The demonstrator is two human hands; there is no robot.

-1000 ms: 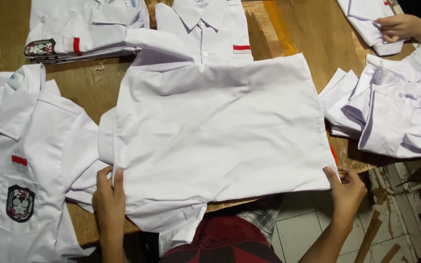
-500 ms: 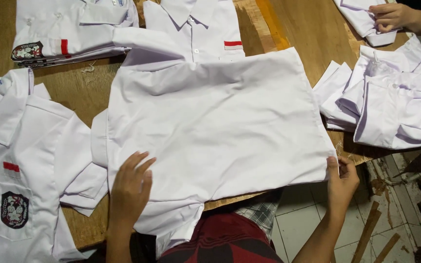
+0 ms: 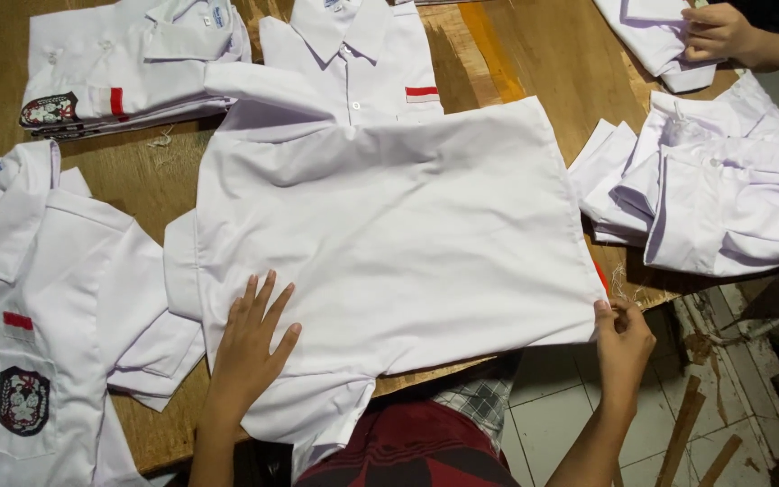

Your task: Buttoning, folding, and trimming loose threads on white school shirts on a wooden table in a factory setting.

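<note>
L hand (image 3: pixel 250 347) now lies flat, fingers spread wide, palm down on the near-left part of the white shirt (image 3: pixel 389 243). A sec ago it was pinching the near-left hem; half a sec ago it was just landing on the cloth. So it has gone from gripping to pressing/smoothing. R hand (image 3: pixel 622 338) hasn't let go: narrow pinch, thumb + fingertips closed on the shirt's near-right corner, right at the worktop (image 3: pixel 543 72) edge, pulling the cloth taut.

The shirt lies spread back-side up across the middle of the wooden worktop, near edge hanging over toward the person's lap, one sleeve sticking out left. It has slid a little to the left vs. the earlier view. Judging by that, cloth is now pinned on the left & tensioned on the right, i.e. flattened.

Around it: crest-pocket shirt (image 3: pixel 38 361) at near left, folded shirts (image 3: pixel 128 77) far left, a collared shirt (image 3: pixel 353 54) far centre, a shirt pile (image 3: pixel 723 198) on the right. Another person's hand (image 3: pixel 719 32) holds cloth at far right.
</note>
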